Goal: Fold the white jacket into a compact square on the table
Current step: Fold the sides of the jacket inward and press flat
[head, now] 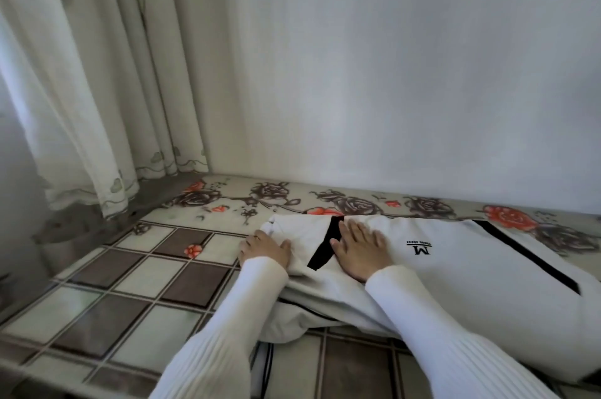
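Currently, from the head camera, I see the white jacket (455, 271) lying on the table (107, 297), toward its right and far side, close to the pale wall (390, 57). It is partly folded: a flat upper panel carries a black "M" logo (422, 248) that reads upside down from my view, and a black diagonal stripe (527, 255) runs across its right part. A second black band (327, 242) shows between the two hands. Loose layers of the garment bunch under the near edge, between the two sleeves.

Left hand (265, 250): on the jacket's left end, fingers curled over a bunched fold of cloth and gripping it at the garment's edge. A ring shows on one finger. Right hand (359, 250): laid flat, palm down, fingers straight and slightly spread, pressing the upper panel just left of the logo. It grasps nothing.

Both forearms wear white ribbed sleeves (455, 333).

Table covering: checked pattern of brown and pale squares, with a border of dark and orange roses (510, 216) along the far edge; the jacket overlaps that border. A pale embroidered curtain (97, 89) hangs at the left, its hem near the table's far-left corner.
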Available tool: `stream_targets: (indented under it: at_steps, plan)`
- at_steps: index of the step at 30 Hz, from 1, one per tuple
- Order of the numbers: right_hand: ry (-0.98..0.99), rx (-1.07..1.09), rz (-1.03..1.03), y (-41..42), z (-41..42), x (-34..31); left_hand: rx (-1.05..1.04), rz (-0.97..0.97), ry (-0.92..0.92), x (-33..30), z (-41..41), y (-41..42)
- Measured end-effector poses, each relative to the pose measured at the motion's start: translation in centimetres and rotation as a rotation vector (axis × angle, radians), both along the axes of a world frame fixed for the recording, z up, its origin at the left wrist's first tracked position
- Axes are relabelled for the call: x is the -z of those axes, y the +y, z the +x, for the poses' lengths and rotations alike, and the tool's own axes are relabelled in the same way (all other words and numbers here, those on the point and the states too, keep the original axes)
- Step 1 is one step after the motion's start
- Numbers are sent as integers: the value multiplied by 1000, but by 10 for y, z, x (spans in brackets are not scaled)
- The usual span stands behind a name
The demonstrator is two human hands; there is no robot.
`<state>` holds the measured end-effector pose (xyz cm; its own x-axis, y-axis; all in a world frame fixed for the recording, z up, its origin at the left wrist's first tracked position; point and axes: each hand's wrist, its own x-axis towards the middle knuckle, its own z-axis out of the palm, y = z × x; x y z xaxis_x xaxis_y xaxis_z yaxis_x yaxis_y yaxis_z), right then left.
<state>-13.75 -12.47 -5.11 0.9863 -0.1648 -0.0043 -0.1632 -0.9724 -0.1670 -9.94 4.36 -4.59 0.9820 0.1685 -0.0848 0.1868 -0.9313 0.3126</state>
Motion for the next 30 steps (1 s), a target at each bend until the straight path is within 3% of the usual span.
stream_targets:
  at_steps: [4,9,19,30]
  plan:
    - [-25,2,54,-1,-2,-5,26,-104,96,-16,15,10]
    - [-45,54,95,-4,-2,-17,80,-92,199,-24,17,15]
    - [86,165,-39,-23,-14,-29,125,-64,199,-27,6,14]
    - [16,169,237,-29,-23,-8,251,-63,158,-73,13,17]
